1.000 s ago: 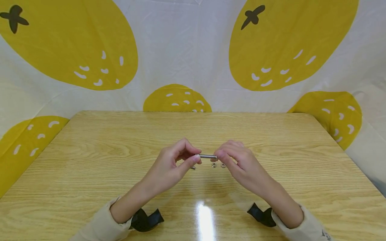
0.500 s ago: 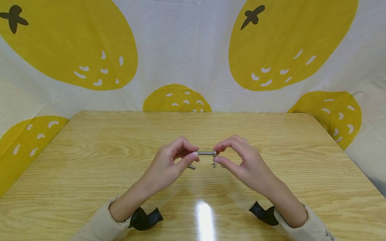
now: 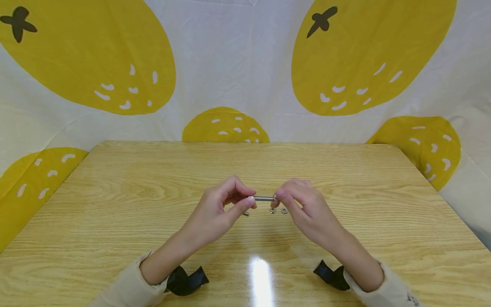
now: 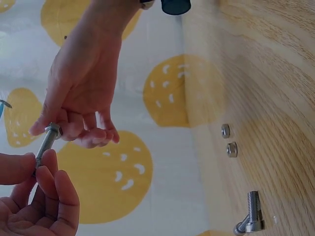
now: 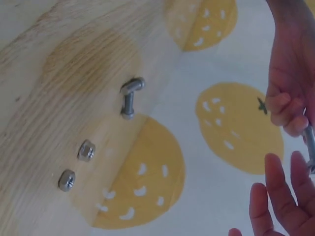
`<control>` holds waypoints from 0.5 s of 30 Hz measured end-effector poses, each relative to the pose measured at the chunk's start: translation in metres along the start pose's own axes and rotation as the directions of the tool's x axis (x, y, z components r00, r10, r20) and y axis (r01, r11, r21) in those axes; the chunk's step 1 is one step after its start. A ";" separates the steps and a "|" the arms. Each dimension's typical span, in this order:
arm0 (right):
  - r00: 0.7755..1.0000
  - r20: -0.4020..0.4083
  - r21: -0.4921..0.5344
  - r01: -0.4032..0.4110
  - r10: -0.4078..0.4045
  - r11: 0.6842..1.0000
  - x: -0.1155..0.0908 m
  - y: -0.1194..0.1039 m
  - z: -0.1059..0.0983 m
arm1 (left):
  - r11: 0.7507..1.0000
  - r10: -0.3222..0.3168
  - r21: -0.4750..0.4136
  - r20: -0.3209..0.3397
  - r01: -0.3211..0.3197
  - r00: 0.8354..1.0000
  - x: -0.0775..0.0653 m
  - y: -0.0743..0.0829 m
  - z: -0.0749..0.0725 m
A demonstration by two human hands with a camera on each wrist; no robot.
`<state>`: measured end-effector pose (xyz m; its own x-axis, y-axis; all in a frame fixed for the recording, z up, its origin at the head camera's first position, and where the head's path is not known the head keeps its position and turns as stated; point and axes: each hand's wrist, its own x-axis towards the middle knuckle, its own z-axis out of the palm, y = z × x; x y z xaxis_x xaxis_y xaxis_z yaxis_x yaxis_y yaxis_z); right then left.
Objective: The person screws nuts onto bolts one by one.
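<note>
My left hand pinches a silver bolt between thumb and fingertips, with the threaded shank pointing right. A hex nut sits on the bolt's free end. The thumb and index finger of my right hand pinch that nut, the thumb lying across its near side. The bolt's head is hidden inside the left fingers. In the right wrist view, only part of the bolt shows at the right edge. Both hands are raised above the wooden table.
Two loose nuts lie on the table below the right hand. Beside them, two more bolts rest close together, mostly covered by the left hand in the head view. A fruit-patterned cloth hangs behind the table.
Half a second ago my right thumb and index finger stood apart above and below the nut; now the thumb has rolled up over it. Both hands and the bolt have dipped slightly.
</note>
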<state>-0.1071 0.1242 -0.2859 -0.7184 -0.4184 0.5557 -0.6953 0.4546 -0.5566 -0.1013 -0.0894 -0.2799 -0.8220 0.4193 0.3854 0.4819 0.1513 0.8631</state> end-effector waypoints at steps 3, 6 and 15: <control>0.997 0.026 -0.002 -0.072 0.072 0.997 -0.001 -0.002 -0.004 | 1.000 -0.017 0.000 -0.003 0.017 1.000 0.000 0.002 0.000; 0.997 0.037 -0.008 -0.066 0.067 0.998 -0.002 -0.003 -0.008 | 0.999 -0.042 -0.003 -0.005 0.042 0.999 0.000 0.004 -0.001; 0.996 0.007 -0.021 0.086 -0.086 0.996 0.000 -0.001 -0.009 | 0.995 -0.099 0.004 -0.011 0.099 0.995 0.000 0.007 -0.002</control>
<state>-0.1062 0.1304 -0.2794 -0.6561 -0.4614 0.5972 -0.7540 0.4330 -0.4939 -0.0986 -0.0906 -0.2735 -0.8688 0.3925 0.3017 0.3993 0.1953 0.8958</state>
